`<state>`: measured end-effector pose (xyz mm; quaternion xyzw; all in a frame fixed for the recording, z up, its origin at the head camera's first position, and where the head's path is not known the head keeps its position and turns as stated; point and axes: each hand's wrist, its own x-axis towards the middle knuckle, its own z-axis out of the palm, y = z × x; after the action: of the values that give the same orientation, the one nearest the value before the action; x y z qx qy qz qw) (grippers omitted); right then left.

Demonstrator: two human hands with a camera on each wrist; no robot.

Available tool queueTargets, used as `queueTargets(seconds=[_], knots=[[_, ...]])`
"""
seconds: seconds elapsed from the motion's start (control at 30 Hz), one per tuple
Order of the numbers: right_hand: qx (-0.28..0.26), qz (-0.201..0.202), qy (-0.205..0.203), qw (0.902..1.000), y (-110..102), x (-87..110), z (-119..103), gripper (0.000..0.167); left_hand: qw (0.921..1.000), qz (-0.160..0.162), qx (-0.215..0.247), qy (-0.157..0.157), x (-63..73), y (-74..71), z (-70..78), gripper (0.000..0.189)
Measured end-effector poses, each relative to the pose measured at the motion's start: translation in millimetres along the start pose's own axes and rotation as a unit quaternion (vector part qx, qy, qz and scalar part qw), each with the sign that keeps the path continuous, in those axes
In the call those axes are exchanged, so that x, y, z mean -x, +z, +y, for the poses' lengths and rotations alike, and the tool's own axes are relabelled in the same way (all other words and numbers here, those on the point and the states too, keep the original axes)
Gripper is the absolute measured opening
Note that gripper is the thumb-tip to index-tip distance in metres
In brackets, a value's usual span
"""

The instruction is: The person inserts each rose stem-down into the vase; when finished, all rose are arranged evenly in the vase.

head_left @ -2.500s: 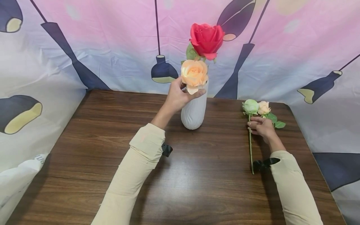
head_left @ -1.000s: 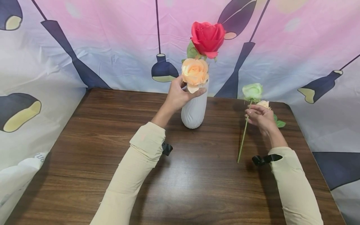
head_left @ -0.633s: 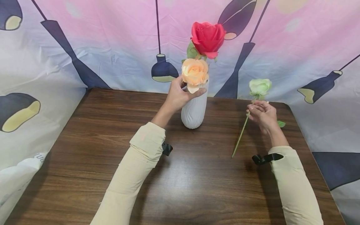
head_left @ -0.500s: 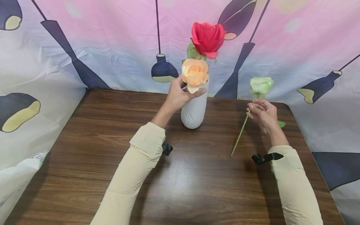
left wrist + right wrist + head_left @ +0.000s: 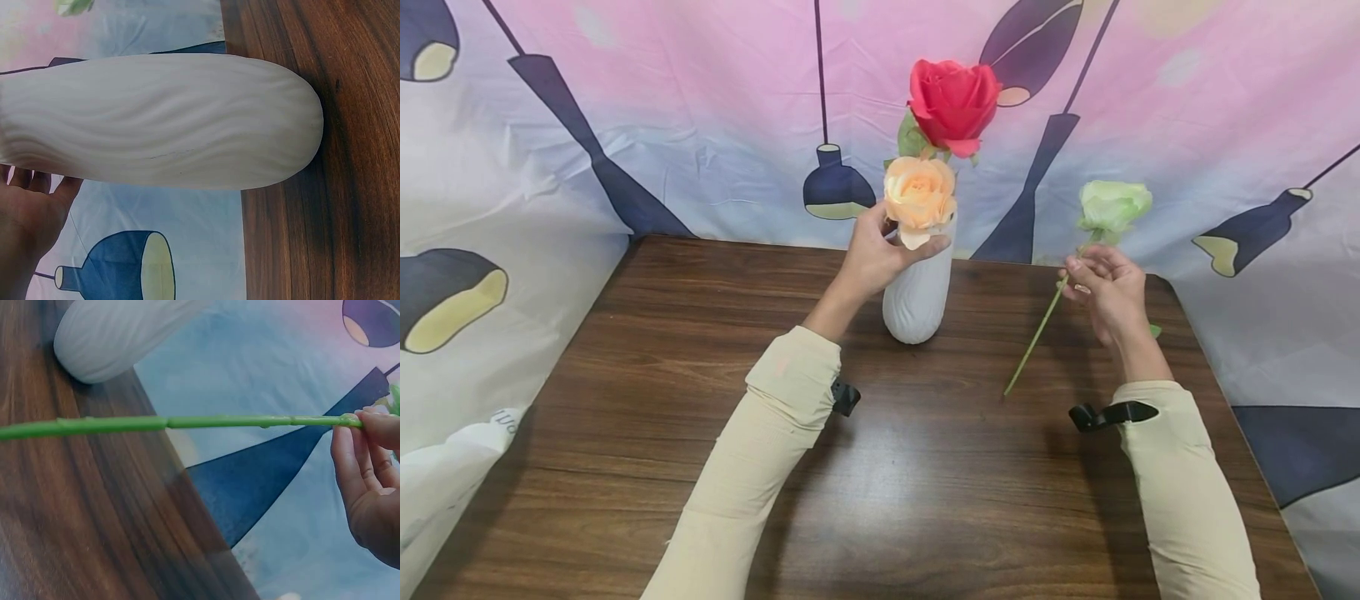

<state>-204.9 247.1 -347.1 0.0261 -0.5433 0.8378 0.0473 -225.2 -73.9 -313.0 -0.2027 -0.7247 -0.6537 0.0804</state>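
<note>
My left hand (image 5: 878,257) grips the white vase (image 5: 917,300) near its top, fingers partly behind it. The vase stands upright on the table, its wavy ridges plain in the left wrist view. A red rose (image 5: 955,107) and a peach rose (image 5: 920,196) stand in it, the peach bloom hiding most of the mouth. To the right, my right hand (image 5: 1112,287) pinches the stem of a light green rose (image 5: 1114,206) between thumb and fingers, just below the bloom. Its bare green stem (image 5: 206,422) slants down to the left. The bloom is held above table level.
Behind my right hand lies another flower, mostly hidden; a green leaf (image 5: 1155,331) of it shows. The brown wooden table (image 5: 880,483) meets a printed cloth backdrop (image 5: 737,125) at the back. A black wrist strap (image 5: 1112,415) sits on the right sleeve.
My right hand has lifted the green rose off the table, its bloom rising and tilting right while the stem's lower end swings left. My left hand and the vase stay in place.
</note>
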Motion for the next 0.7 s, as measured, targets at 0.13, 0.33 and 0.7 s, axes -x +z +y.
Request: queueTargets(seconds=[0.13,0.33,0.7], knots=[[-0.016,0.005,-0.031,0.9994,6.8,0.4,-4.5,0.011,1.0000,-0.001,0.001,0.003,-0.3,0.0,-0.3,0.070],[-0.040,0.016,-0.067,0.9968,21.0,-1.7,-14.4,0.011,1.0000,0.000,-0.001,-0.001,0.2,-0.3,0.5,0.070],[-0.087,0.017,-0.098,0.9913,41.6,-7.2,-32.4,0.012,1.0000,-0.001,0.000,-0.006,-0.1,-0.7,-0.2,0.071]])
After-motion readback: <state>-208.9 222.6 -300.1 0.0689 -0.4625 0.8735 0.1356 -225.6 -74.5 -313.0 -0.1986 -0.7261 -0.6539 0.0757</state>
